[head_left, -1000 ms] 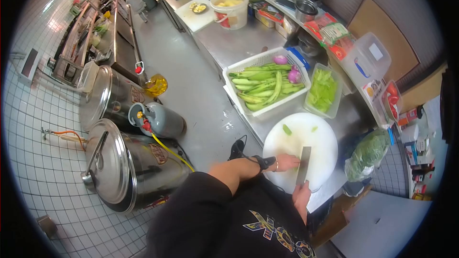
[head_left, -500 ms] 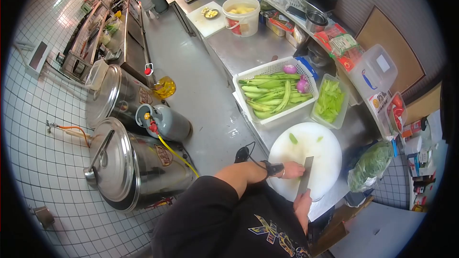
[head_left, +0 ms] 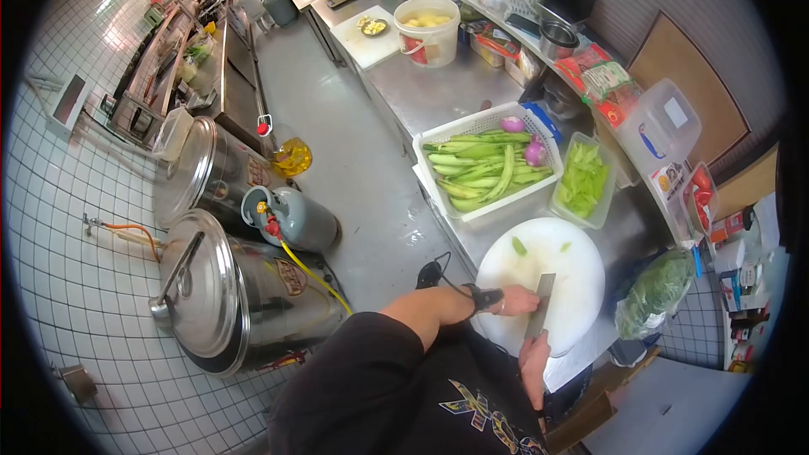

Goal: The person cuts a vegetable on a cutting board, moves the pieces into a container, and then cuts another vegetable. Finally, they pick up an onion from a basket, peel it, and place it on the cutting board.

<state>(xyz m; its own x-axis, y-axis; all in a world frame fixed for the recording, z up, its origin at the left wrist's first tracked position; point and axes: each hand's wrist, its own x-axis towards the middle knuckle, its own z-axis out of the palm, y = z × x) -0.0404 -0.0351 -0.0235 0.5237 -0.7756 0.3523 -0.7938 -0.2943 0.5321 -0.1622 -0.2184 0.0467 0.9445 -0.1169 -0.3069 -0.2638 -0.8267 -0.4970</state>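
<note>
On the round white cutting board (head_left: 577, 257), a cleaver (head_left: 542, 303) lies lengthwise, its blade pointing away from me. My right hand (head_left: 533, 352) is closed around its handle at the near side of the board. My left hand (head_left: 516, 300) is closed on the board, fingers curled against the left side of the blade. What sits under those fingers is hidden. Two small green pieces, one a larger slice (head_left: 518, 245), lie on the far part of the board.
Beyond the board stand a white basket (head_left: 419, 152) of peeled green gourds (head_left: 480, 164) and purple onions (head_left: 534, 152), and a clear tub of green slices (head_left: 581, 181). Bagged greens (head_left: 657, 291) are at right. Steel drums (head_left: 198, 286) and a gas cylinder (head_left: 299, 219) stand left.
The whole view has shifted very slightly. Both hands and the cleaver stay in nearly the same place on the board.
</note>
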